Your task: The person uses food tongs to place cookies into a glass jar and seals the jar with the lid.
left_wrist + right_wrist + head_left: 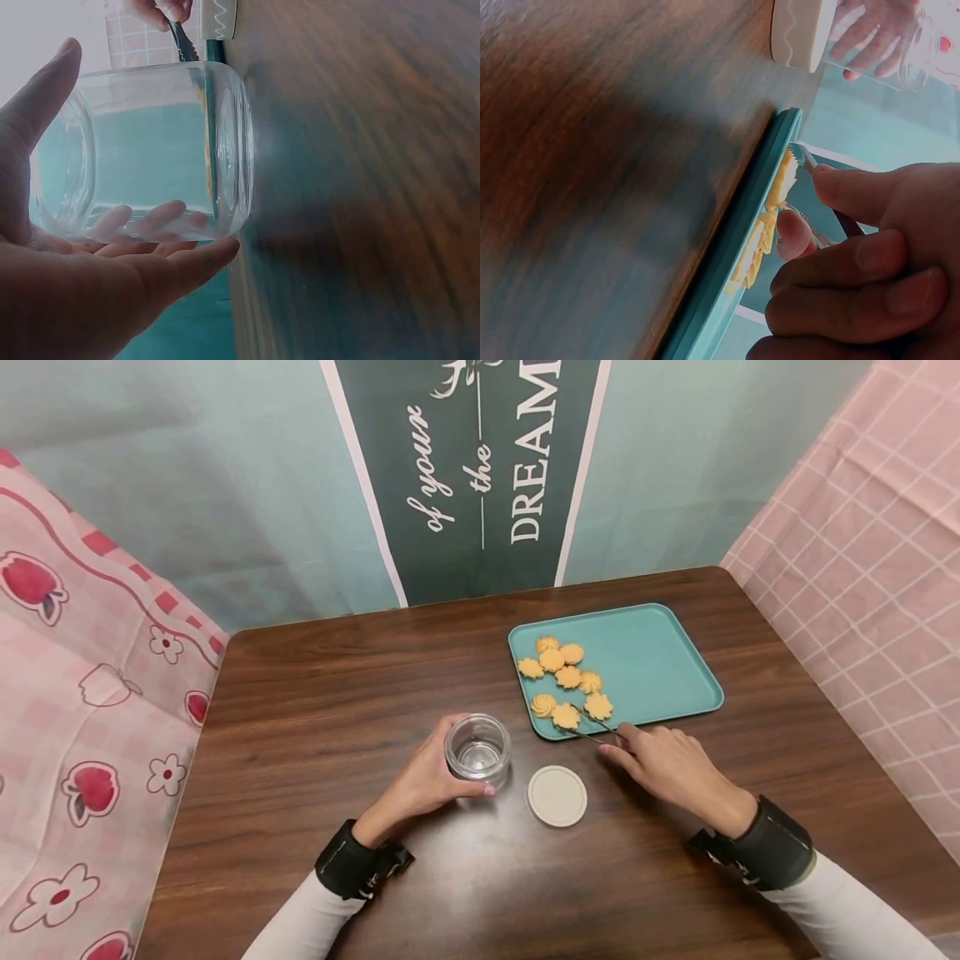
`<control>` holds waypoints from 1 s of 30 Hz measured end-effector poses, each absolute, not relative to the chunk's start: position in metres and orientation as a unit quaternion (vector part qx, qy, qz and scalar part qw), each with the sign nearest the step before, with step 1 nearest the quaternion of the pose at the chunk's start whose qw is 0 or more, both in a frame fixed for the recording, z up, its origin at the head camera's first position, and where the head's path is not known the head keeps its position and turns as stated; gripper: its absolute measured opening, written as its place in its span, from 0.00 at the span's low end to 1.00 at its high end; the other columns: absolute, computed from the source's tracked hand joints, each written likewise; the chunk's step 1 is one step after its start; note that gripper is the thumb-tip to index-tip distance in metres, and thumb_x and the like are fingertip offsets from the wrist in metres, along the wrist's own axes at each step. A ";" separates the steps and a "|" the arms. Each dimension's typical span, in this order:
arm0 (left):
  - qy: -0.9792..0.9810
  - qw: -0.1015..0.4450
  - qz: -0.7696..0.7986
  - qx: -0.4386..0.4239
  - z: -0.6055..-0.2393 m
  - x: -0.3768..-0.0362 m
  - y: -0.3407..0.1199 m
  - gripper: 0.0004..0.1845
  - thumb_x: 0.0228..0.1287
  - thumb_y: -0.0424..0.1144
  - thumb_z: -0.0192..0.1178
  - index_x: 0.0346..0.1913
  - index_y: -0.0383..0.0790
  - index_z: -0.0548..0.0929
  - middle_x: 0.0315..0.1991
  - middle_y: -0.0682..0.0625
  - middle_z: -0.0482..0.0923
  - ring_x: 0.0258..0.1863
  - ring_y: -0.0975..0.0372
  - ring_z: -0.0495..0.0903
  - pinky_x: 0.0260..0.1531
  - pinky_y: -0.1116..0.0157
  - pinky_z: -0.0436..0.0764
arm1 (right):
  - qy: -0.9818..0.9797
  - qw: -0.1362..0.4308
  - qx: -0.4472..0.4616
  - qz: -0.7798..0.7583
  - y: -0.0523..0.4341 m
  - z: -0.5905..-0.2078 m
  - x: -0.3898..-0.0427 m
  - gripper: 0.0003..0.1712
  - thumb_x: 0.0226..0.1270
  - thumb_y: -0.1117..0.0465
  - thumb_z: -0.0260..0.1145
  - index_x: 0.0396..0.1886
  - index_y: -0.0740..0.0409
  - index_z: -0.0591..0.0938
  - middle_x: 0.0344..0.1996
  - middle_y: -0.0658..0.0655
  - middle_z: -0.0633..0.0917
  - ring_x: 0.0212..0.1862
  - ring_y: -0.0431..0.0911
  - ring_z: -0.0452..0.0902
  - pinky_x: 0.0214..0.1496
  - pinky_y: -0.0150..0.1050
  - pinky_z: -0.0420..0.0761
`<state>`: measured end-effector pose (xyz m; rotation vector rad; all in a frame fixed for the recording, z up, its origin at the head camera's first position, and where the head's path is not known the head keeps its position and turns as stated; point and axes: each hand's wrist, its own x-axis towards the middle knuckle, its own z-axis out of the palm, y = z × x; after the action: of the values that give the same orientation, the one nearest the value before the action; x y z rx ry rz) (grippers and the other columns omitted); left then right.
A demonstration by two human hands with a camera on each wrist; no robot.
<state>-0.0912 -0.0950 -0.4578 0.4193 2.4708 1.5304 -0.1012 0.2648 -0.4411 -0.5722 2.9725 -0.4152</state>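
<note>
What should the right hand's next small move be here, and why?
Probably closing the tongs on the nearest cookie and lifting it. The right hand has their tips at that cookie on the tray, and the left hand holds the empty jar, lid off.

- Sleeves: white, long, one on each forearm.
- Left hand (423, 781): bare; black wrist strap with buckle.
- Right hand (675, 768): bare; wide black wrist cuff.
</note>
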 end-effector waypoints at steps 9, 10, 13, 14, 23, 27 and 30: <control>0.833 0.112 0.522 0.149 -0.458 -0.091 -0.094 0.54 0.43 0.39 0.88 0.73 0.38 0.68 0.66 0.41 0.80 0.66 0.48 0.78 0.68 0.45 0.72 | 0.973 0.033 -0.184 -0.133 0.268 -0.436 -0.100 0.19 0.79 0.45 0.66 0.31 0.50 0.77 0.18 0.46 0.71 0.21 0.41 0.67 0.21 0.41 0.67; 0.832 0.112 0.522 0.150 -0.458 -0.092 -0.094 0.54 0.43 0.39 0.88 0.73 0.38 0.68 0.65 0.41 0.80 0.66 0.48 0.78 0.68 0.45 0.72 | 0.973 0.032 -0.185 -0.134 0.268 -0.436 -0.100 0.19 0.79 0.45 0.66 0.31 0.50 0.77 0.18 0.46 0.71 0.21 0.41 0.67 0.21 0.41 0.67; 0.831 0.112 0.524 0.150 -0.458 -0.092 -0.095 0.53 0.43 0.39 0.88 0.73 0.38 0.68 0.65 0.41 0.80 0.66 0.47 0.78 0.68 0.45 0.72 | 0.973 0.028 -0.186 -0.133 0.268 -0.433 -0.100 0.18 0.79 0.45 0.66 0.32 0.51 0.78 0.18 0.46 0.71 0.21 0.41 0.67 0.21 0.41 0.67; 0.832 0.112 0.523 0.149 -0.458 -0.092 -0.095 0.53 0.43 0.40 0.88 0.73 0.38 0.68 0.65 0.41 0.80 0.66 0.48 0.78 0.68 0.45 0.72 | 0.973 0.025 -0.187 -0.133 0.268 -0.432 -0.100 0.18 0.79 0.46 0.66 0.32 0.51 0.78 0.18 0.45 0.71 0.21 0.41 0.67 0.21 0.41 0.67; 0.837 0.109 0.517 0.144 -0.458 -0.092 -0.096 0.53 0.43 0.41 0.88 0.73 0.40 0.69 0.65 0.43 0.80 0.66 0.48 0.78 0.68 0.45 0.72 | 0.972 0.004 -0.197 -0.126 0.268 -0.420 -0.099 0.16 0.79 0.47 0.66 0.33 0.52 0.79 0.17 0.44 0.72 0.20 0.40 0.68 0.20 0.40 0.67; 0.837 0.105 0.517 0.147 -0.458 -0.092 -0.095 0.53 0.43 0.41 0.88 0.72 0.39 0.69 0.65 0.43 0.80 0.66 0.49 0.78 0.68 0.46 0.72 | 0.971 0.002 -0.201 -0.129 0.267 -0.415 -0.097 0.16 0.79 0.47 0.66 0.33 0.51 0.78 0.17 0.44 0.70 0.19 0.39 0.66 0.20 0.39 0.66; 0.836 0.105 0.518 0.146 -0.459 -0.092 -0.095 0.52 0.42 0.41 0.89 0.72 0.38 0.70 0.65 0.43 0.80 0.66 0.49 0.78 0.68 0.46 0.72 | 0.969 -0.010 -0.210 -0.130 0.265 -0.412 -0.096 0.16 0.79 0.48 0.67 0.32 0.51 0.77 0.15 0.44 0.68 0.18 0.39 0.64 0.20 0.37 0.64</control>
<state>-0.0915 -0.0955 -0.4585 0.4294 2.4647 1.5275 -0.0962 0.2653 -0.4121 -0.6628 3.0649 -0.4102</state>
